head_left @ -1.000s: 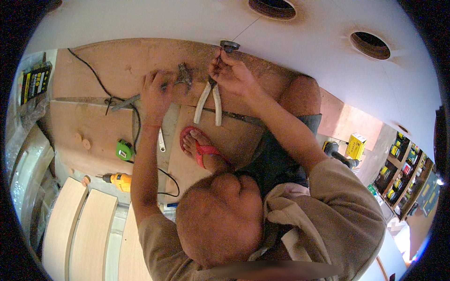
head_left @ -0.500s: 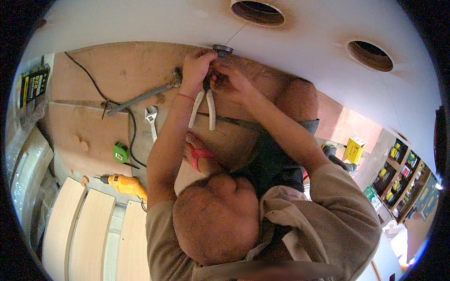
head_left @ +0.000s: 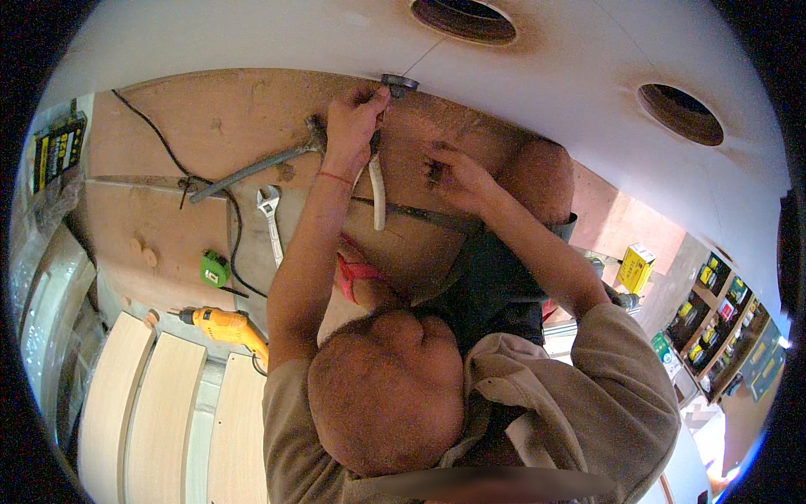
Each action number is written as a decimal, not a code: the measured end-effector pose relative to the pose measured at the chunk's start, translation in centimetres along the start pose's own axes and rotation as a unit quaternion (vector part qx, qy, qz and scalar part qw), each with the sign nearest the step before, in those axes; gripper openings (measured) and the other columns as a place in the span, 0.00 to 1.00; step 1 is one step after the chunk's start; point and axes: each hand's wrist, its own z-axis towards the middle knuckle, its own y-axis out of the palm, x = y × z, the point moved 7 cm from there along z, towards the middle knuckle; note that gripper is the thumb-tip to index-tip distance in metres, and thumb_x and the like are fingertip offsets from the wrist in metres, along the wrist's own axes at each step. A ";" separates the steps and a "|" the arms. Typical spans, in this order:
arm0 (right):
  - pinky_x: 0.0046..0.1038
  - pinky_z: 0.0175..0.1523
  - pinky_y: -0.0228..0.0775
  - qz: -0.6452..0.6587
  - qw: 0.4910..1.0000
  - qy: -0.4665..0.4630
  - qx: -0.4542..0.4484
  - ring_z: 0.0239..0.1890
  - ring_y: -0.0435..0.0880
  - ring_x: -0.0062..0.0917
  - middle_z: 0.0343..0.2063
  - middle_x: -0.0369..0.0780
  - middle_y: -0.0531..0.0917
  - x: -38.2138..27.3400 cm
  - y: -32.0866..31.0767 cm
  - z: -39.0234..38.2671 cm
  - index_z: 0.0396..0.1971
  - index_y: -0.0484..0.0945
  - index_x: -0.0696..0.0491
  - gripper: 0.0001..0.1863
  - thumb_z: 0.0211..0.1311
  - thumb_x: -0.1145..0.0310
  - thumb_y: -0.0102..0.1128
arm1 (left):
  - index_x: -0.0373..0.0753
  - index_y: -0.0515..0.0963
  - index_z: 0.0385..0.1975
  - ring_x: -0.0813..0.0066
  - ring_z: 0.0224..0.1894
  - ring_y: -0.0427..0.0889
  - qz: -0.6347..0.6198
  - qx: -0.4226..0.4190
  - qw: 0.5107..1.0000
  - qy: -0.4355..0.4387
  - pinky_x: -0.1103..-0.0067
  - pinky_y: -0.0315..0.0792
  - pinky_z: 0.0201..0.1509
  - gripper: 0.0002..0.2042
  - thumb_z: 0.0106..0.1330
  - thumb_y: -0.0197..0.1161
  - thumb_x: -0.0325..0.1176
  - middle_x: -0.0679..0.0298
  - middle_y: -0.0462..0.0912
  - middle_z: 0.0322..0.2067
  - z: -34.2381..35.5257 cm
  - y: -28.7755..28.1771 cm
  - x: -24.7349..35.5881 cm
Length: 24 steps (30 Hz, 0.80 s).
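My left hand (head_left: 354,126) is raised to a small dark fitting (head_left: 400,84) at the edge of the white panel (head_left: 252,42). It grips pliers (head_left: 377,191) near their head, and the white handles hang down below the hand. My right hand (head_left: 455,178) is lower and to the right, apart from the fitting, its fingers curled on a small dark frayed piece (head_left: 432,172). Both hands are over the brown wooden board (head_left: 168,126).
On the board lie a long metal bar (head_left: 248,172), a silver wrench (head_left: 270,220), a green tape measure (head_left: 214,269), a black cord (head_left: 164,151) and a saw blade (head_left: 424,218). A yellow drill (head_left: 220,323) and pale wood panels (head_left: 143,403) lie lower left. A yellow box (head_left: 635,267) and shelves (head_left: 722,328) are on the right.
My left hand left the metal bar, rose to the fitting and took over the pliers. My right hand let go of the pliers and drew back down to the right.
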 end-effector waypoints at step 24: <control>0.29 0.36 0.75 -0.121 0.980 -0.153 -0.031 0.31 0.79 0.24 0.32 0.35 0.78 -2.0 -5.1 6.6 0.40 0.74 0.51 0.04 0.69 0.70 0.58 | 0.38 0.73 0.28 0.79 0.22 0.69 -0.163 0.020 0.980 -0.113 0.80 0.64 0.23 0.05 0.66 0.59 0.27 0.68 0.70 0.23 0.3 1.6 -1.2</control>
